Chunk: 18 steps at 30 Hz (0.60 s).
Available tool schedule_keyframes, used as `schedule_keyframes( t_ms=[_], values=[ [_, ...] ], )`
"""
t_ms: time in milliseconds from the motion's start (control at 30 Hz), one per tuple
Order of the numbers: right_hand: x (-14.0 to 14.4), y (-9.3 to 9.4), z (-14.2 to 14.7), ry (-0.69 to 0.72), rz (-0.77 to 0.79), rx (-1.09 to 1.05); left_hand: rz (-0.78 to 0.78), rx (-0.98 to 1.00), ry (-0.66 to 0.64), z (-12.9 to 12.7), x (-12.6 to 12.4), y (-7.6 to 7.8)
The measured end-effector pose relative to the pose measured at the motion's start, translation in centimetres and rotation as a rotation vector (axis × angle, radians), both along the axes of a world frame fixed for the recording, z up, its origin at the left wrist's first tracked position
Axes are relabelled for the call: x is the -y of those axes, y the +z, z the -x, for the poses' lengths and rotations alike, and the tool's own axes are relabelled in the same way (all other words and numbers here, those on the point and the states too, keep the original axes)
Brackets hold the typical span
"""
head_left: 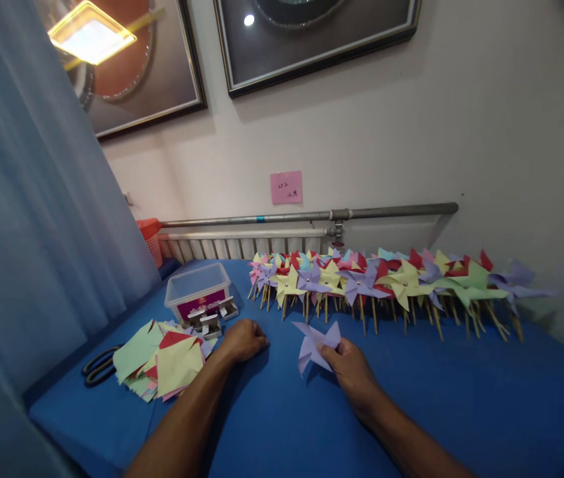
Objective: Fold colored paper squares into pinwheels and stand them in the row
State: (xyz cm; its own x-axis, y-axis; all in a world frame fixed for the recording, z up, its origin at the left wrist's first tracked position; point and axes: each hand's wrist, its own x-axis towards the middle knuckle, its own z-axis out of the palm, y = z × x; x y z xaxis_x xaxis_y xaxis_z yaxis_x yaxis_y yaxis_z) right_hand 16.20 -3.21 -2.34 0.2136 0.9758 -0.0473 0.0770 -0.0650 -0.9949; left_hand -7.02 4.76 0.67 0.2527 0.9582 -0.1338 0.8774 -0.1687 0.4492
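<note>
A purple paper pinwheel with folded blades is pinched between the thumb and fingers of my right hand, above the blue-covered table. My left hand is closed, its fingers curled downward near the tabletop; whatever they hold, if anything, is hidden. Just left of it stand small open boxes, with another small box beside the clear plastic tub. Loose cut paper squares in yellow, green, red and pink lie in a pile by my left forearm.
Several finished pinwheels on sticks lie in a long row along the back right. Black-handled scissors rest at the left, partly under the paper. Behind the table are a radiator and a pipe. A blue curtain hangs at the left.
</note>
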Motion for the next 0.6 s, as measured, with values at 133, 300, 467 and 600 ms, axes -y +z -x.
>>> schedule_keyframes(
  t_ms=[133, 300, 467, 600],
  values=[
    [0.0, 0.0, -0.1, 0.007, 0.003, -0.003, 0.011, 0.024, -0.037, 0.1, 0.1, -0.2],
    [0.0, 0.1, -0.1, 0.007, -0.012, -0.016, -0.046, 0.096, -0.022, 0.6, -0.5, -0.9],
    [0.0, -0.1, -0.1, 0.014, -0.007, -0.044, -0.052, 0.087, -0.043, 0.3, -0.5, -1.1],
    [-0.2, -0.4, -0.1, 0.025, -0.012, -0.052, -0.044, -0.013, -0.032, -0.3, 0.1, -0.5]
  ],
)
